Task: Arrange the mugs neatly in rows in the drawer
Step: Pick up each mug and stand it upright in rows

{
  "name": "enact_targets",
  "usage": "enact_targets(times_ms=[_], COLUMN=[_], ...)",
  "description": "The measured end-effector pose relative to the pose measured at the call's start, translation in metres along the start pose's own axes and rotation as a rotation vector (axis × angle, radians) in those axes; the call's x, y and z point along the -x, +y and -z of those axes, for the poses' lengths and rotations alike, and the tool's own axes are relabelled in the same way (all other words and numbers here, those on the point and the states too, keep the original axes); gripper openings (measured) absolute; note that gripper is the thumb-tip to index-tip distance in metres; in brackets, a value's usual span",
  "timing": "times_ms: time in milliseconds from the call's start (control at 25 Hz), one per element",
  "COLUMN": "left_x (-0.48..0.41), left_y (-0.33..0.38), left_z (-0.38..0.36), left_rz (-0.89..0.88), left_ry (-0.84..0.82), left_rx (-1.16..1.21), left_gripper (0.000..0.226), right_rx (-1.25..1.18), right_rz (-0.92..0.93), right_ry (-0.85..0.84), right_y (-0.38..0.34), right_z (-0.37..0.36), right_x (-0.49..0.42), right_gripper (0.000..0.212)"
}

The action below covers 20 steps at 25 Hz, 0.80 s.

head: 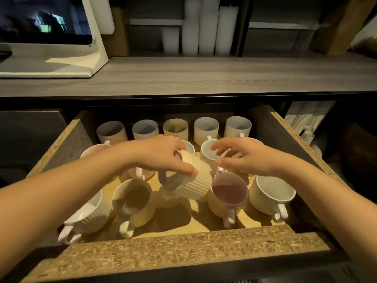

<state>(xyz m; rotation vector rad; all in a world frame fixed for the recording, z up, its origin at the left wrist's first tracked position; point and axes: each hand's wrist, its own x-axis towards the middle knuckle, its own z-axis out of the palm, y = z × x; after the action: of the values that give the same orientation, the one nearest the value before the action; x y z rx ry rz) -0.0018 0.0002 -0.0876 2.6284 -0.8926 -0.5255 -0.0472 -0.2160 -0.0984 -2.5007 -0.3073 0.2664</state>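
Note:
An open wooden drawer [183, 248] holds several ribbed mugs. My left hand [163, 156] grips a cream ribbed mug [193, 180] from above, tilted on its side over a gap in the front row. My right hand [244, 158] hovers with fingers spread over a white mug [208, 154] in the middle row and holds nothing. Beside the tilted mug in the front row stand a pink-lined mug [228, 190], a white mug [271, 193] at the right, a yellow mug [132, 201] and a white mug [91, 213] at the left. Several mugs [175, 127] line the back row.
A grey wooden counter [204, 76] runs above the drawer, with a white screen stand [61, 58] at its left and stacked white cups [200, 27] behind. More stacked paper cups [306, 117] sit right of the drawer.

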Motion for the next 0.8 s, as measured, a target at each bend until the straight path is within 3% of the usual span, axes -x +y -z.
enact_targets(times_ms=[120,200,360,440,560,640,800], left_x=[0.004,0.008,0.018,0.021,0.029,0.041,0.058], left_y=[-0.015,-0.021,-0.031,-0.037,-0.043,-0.044,-0.054], left_z=[0.012,0.012,0.007,0.007,0.007,0.004,-0.012], left_rz=[-0.128,-0.146,-0.184,-0.127,-0.129,-0.093,0.076], left_ry=[0.04,0.037,-0.045,-0.039,0.065,0.052,-0.053], left_rx=[0.401,0.633,0.845,0.732,0.359,0.039,-0.408], left_gripper=[0.065,0.075,0.075,0.079,0.047,0.037,0.058], right_rx=[-0.217,-0.266,-0.296,-0.222,-0.009,0.146,0.45], right_rz=[0.181,0.269,0.417,0.419,0.308,0.237,0.17], right_ry=[-0.102,-0.085,0.061,0.118,0.134,0.108,0.056], right_y=[-0.009,-0.015,-0.027,-0.034,-0.042,-0.045,-0.055], right_z=[-0.003,-0.009,-0.013,-0.012,-0.015,-0.021,-0.037], right_x=[0.001,0.001,0.001,0.0,-0.001,-0.005,-0.018], right_gripper=[0.07,0.085,0.078,0.067,0.062,0.067,0.072])
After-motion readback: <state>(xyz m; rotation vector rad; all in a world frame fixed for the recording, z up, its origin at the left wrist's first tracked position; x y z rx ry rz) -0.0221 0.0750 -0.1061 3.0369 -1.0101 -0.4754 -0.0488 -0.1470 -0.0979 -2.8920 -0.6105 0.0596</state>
